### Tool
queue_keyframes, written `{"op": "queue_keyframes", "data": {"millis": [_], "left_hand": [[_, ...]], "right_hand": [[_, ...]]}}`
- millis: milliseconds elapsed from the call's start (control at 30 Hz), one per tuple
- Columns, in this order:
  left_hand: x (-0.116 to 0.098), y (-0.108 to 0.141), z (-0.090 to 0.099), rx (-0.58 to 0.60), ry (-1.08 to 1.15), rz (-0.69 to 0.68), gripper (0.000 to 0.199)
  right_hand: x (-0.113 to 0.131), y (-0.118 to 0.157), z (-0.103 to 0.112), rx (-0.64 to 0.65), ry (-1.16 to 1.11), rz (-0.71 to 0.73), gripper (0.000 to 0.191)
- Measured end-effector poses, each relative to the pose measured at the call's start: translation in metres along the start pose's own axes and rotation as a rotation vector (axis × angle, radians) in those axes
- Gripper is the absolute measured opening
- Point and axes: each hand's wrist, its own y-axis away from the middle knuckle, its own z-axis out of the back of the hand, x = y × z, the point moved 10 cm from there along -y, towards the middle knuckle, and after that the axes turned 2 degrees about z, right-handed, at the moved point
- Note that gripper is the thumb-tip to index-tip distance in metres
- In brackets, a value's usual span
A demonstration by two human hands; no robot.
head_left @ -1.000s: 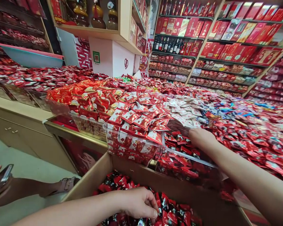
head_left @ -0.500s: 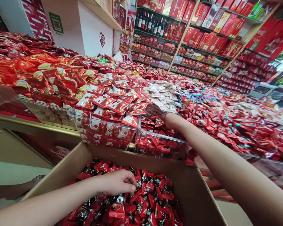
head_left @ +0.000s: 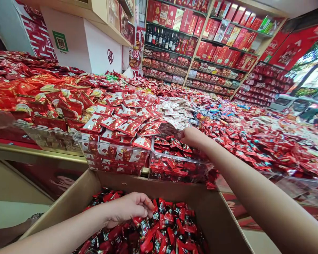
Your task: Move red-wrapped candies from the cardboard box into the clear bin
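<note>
A Light Touch Is Needed Here

Many small, shiny, red-and-black wrapped packets [head_left: 172, 225] are heaped in an open brown cardboard box [head_left: 214, 222], low down in front. The left hand [head_left: 137, 208] is held right over this heap, inside the box. Its fingers are half curled, with the thumb near the first finger. The top packets seem to be touched by the fingertips, but whether one is pinched cannot be told.

The right hand [head_left: 194, 137] is held higher up, over the back right part of a clear plastic bin [head_left: 184, 159]. More red-and-black packets [head_left: 169, 173] can be seen inside. That hand is bent and its fingertips are hidden, so how far it is opened and what is held cannot be told.

Just left of the bin, a see-through plastic tub [head_left: 116, 144] is piled high with flat red-and-white packets [head_left: 122, 123].

For good work, loose packets on top are best picked up first, a few at a time. The thin wrappers should not be squeezed hard or pulled. The bin should be kept flat and steady, as it could be tipped by a hard push. The full tub should not be bumped, or packets might be spilled.
</note>
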Motion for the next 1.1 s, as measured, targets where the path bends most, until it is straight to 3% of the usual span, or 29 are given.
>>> {"op": "queue_keyframes", "data": {"millis": [167, 367, 533, 700, 900, 1100], "left_hand": [[0.006, -0.001, -0.003, 0.038, 0.112, 0.032, 0.033], [0.017, -0.005, 0.003, -0.006, -0.041, 0.073, 0.025], [0.017, -0.005, 0.008, -0.037, -0.093, 0.07, 0.022], [0.021, -0.004, 0.007, -0.043, -0.113, 0.101, 0.022], [0.02, -0.001, 0.007, -0.08, -0.155, 0.132, 0.023], [0.019, 0.004, 0.01, -0.132, -0.242, 0.196, 0.024]], "right_hand": [[0.021, 0.016, -0.013, 0.141, -0.129, 0.108, 0.028], [0.027, 0.016, -0.043, 0.256, -0.295, 0.131, 0.021], [0.031, 0.023, -0.038, 0.257, -0.42, 0.227, 0.021], [0.034, 0.01, 0.007, 0.063, -0.71, 0.381, 0.021], [0.047, -0.033, 0.04, -0.182, -0.401, 0.327, 0.019], [0.058, -0.048, 0.038, -0.294, -0.279, 0.239, 0.019]]}}
